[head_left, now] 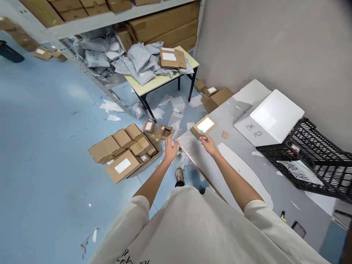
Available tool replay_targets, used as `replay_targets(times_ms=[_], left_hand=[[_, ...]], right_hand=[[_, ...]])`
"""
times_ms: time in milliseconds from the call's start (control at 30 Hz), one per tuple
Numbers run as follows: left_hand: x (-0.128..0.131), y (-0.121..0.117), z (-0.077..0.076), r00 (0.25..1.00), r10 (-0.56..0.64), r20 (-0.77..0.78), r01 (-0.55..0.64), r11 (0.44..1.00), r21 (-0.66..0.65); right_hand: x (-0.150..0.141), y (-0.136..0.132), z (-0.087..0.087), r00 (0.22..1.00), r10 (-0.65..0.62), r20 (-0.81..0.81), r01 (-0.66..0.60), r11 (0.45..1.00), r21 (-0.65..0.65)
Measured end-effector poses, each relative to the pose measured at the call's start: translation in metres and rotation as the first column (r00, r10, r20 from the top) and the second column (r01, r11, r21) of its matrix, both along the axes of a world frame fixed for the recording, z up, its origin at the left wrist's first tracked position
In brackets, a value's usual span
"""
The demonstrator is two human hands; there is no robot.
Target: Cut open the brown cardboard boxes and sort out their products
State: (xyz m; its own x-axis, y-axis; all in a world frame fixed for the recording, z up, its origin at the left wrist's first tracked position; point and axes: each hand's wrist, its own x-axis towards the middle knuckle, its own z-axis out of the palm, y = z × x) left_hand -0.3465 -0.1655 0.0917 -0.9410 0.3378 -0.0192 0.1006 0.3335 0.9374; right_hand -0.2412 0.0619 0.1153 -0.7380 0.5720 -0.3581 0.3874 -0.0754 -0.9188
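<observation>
A small cardboard box (195, 132) with a white label lies at the near left corner of the grey table (233, 117). The fingers of my right hand (209, 145) are closed on the near edge of this box; part of the grip is hidden behind the hand. Just off the table's corner is my left hand (171, 149), its thumb and fingers apart and nothing between them. Beyond the box's right side rests a little brown cardboard piece (225, 134). To the left of my left hand, a group of cardboard boxes (125, 167) stands on the floor.
A white lidded box (255, 128) and a black plastic crate (316, 146) occupy the table's right side, with a phone (298, 229) nearer me. Grey parcels (140, 58) cover a yellow table (143, 89) ahead, beside metal shelving (110, 18). Paper scraps (177, 106) litter the floor.
</observation>
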Motion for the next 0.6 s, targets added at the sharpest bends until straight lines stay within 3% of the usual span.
replay_targets(times_ms=[100,333,433,600], left_hand=[[0.0,0.031,-0.013,0.994,-0.089,0.058,0.089,0.996,0.01],[0.006,0.102,-0.038,0.932,-0.289,0.219,0.29,0.957,0.027],[0.009,0.122,-0.041,0.905,-0.354,0.237,0.36,0.933,0.017],[0.01,0.142,-0.048,0.883,-0.341,0.323,0.346,0.937,0.044]], right_hand=[[0.007,0.028,-0.009,0.999,-0.023,0.046,0.017,0.992,0.128],[0.009,0.096,-0.031,0.982,-0.13,0.139,0.094,0.966,0.242],[0.004,0.116,-0.04,0.98,-0.112,0.168,0.062,0.959,0.277],[-0.014,0.14,-0.061,0.984,-0.063,0.165,0.004,0.942,0.335]])
